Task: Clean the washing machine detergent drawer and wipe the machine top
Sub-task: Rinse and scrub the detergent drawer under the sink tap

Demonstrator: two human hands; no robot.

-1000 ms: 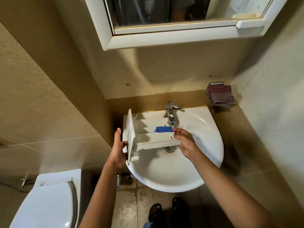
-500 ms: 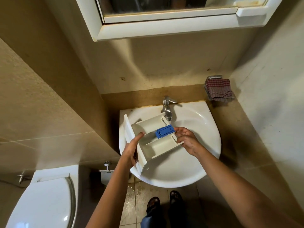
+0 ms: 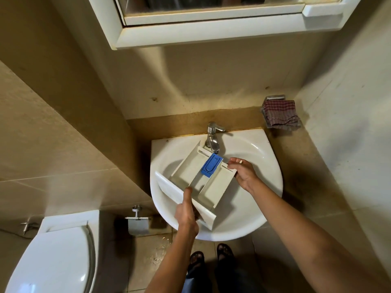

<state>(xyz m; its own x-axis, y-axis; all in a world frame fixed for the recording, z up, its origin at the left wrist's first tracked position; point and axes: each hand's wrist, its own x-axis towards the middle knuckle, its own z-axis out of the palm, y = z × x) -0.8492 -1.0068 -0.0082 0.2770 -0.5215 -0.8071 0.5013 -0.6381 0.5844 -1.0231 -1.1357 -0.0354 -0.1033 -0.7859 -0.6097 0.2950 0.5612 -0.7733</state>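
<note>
The white detergent drawer [image 3: 191, 175] lies tilted over the white sink [image 3: 260, 163], its open compartments facing up and its far end just under the chrome tap [image 3: 213, 138]. A blue cap [image 3: 211, 166] sits on its middle compartment. My left hand [image 3: 186, 212] grips the drawer's front panel at the near left, thumb on top. My right hand [image 3: 242, 171] holds the drawer's right rear edge with curled fingers. No water runs from the tap. The washing machine is out of view.
A checked cloth [image 3: 281, 116] hangs on a holder at the right wall. A mirror cabinet [image 3: 211, 32] juts out above the sink. A toilet [image 3: 53, 254] stands at the lower left, a paper holder [image 3: 137, 224] beside it. My sandalled feet [image 3: 211, 256] stand below the basin.
The drawer has swung from on its side to flat with its compartments up, and moved deeper under the tap. My left hand shifted down to the front panel's near end.
</note>
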